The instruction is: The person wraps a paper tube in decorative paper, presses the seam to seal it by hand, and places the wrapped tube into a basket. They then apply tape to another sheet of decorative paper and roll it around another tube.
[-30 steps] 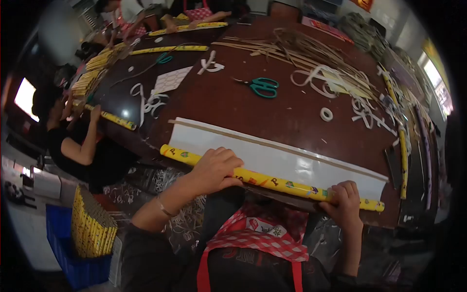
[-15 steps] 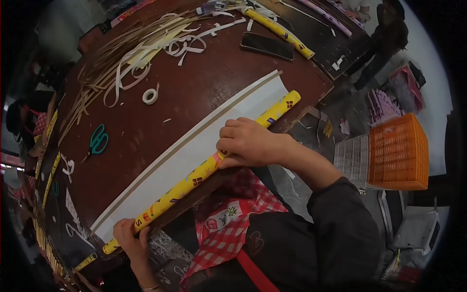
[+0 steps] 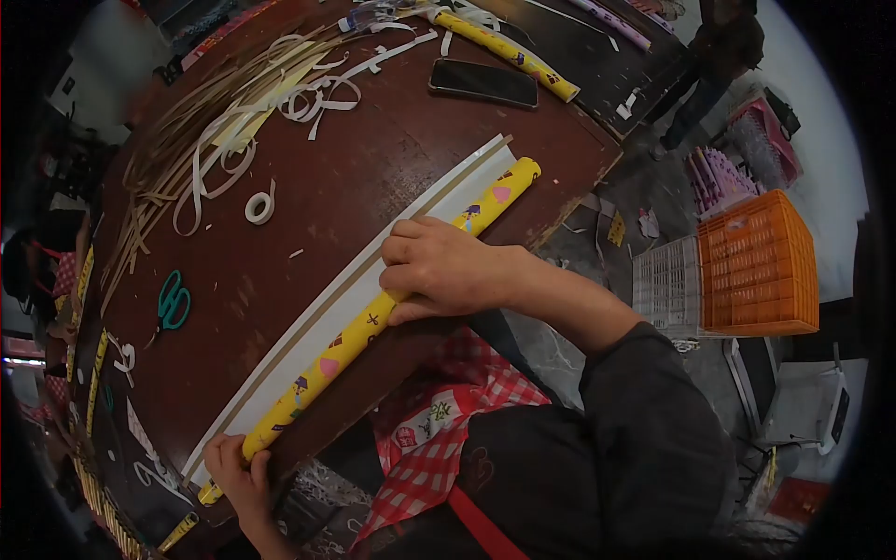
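A long roll of yellow patterned paper point(image 3: 332, 360) lies slantwise along the near edge of the dark red table. The unrolled part of the sheet shows its white underside point(image 3: 317, 334), with a narrow tan strip along its far border. My right hand point(image 3: 443, 269) is curled over the roll just above its middle, thumb on the near side. At the lower left end, my left hand point(image 3: 238, 476) grips the roll between thumb and fingers. Both palms are hidden.
Teal-handled scissors point(image 3: 173, 301), a white tape roll point(image 3: 260, 207) and a dark phone point(image 3: 483, 84) lie on the table. Tan strips point(image 3: 201, 117) are heaped at the back, near another yellow roll point(image 3: 504, 51). An orange crate point(image 3: 758, 266) stands right; a person point(image 3: 719, 56) is beyond.
The roll has turned and moved toward the far edge of the sheet, so less white shows. Both hands have moved with it. The whole view has shifted slightly.
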